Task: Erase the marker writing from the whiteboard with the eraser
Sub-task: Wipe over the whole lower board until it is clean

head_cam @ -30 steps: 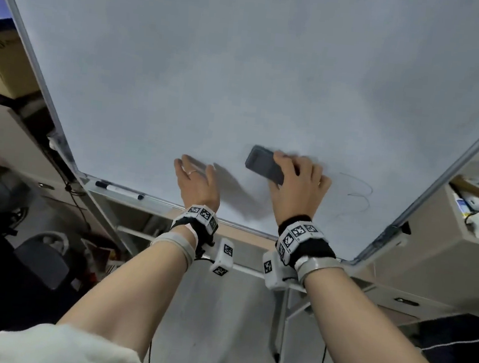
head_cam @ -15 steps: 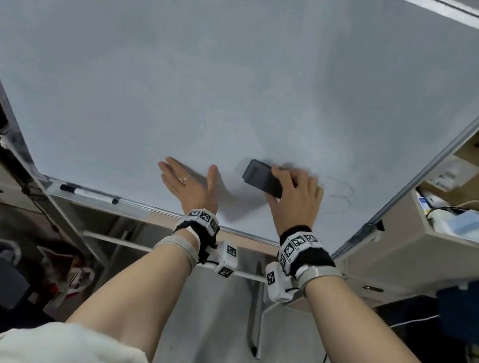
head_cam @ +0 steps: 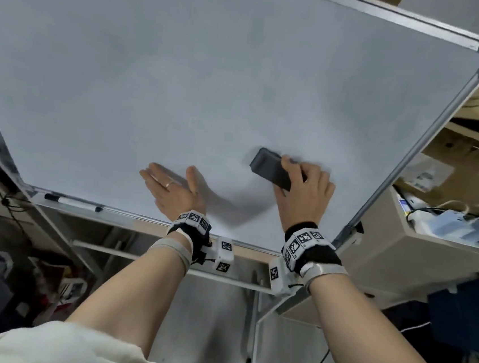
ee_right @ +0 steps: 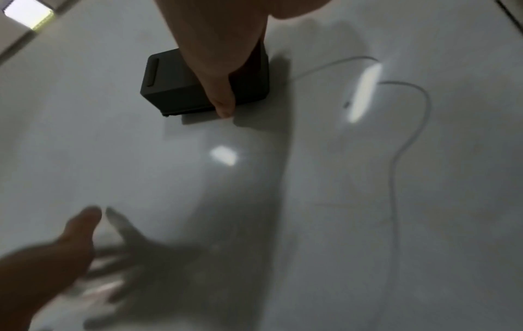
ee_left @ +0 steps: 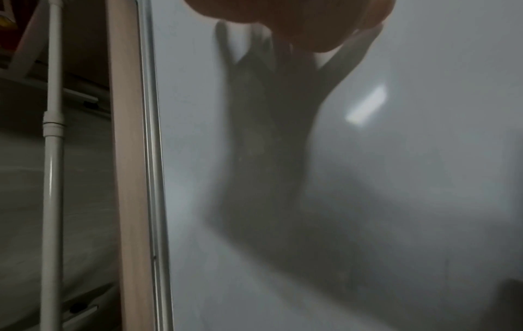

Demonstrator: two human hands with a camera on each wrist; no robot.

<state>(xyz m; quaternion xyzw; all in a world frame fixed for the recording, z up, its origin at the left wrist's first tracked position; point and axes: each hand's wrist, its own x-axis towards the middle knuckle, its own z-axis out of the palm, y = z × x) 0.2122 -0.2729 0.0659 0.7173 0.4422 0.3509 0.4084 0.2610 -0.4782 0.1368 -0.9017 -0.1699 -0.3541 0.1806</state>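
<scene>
The whiteboard (head_cam: 184,72) fills the head view, tilted. My right hand (head_cam: 305,192) grips a dark grey block eraser (head_cam: 266,168) and holds it flat against the board's lower right part. In the right wrist view, fingers curl over the eraser (ee_right: 175,85), and a thin faint curved line (ee_right: 410,116) runs just to its right. In the head view my right hand hides that line. My left hand (head_cam: 172,189) lies flat on the board with straight fingers, left of the eraser and apart from it. It also shows as the left hand (ee_right: 56,257) low in the right wrist view.
A black-capped marker (head_cam: 72,202) lies in the tray along the board's bottom edge. The metal frame (head_cam: 412,158) borders the board on the right. Beyond it stand shelves with cardboard boxes and cables (head_cam: 449,227). The stand's legs (head_cam: 256,316) are below.
My right hand has slid the eraser to the right, over the faint lines seen beside it earlier. The left hand stays flat on the board. The head view has tilted upward.
</scene>
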